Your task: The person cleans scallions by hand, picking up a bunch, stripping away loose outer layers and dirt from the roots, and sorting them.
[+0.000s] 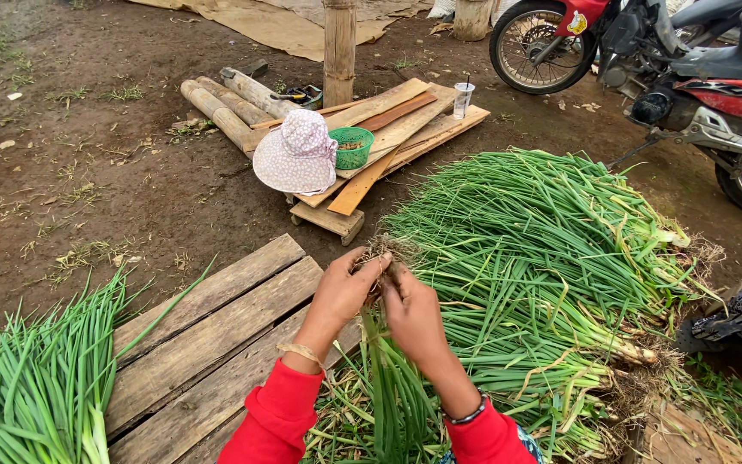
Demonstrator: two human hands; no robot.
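Note:
My left hand (pixel 343 290) and my right hand (pixel 414 314) meet in front of me, both closed on the root end of a bunch of green onions (pixel 392 391). The bunch's brown tangled roots (pixel 381 249) stick up above my fingers and its green leaves run down toward me between my red sleeves. A big heap of green onions (pixel 543 275) lies just right of my hands, roots toward the right. A smaller pile of green onions (pixel 36 387) lies at the lower left.
Wooden planks (pixel 208 344) lie under my left arm. Beyond them a low plank platform (pixel 388 137) carries a patterned sun hat (pixel 298 155), a green basket (pixel 352 146) and a plastic cup (pixel 463 99). A red motorcycle (pixel 672 60) stands at the upper right. A wooden post (pixel 339 47) rises behind.

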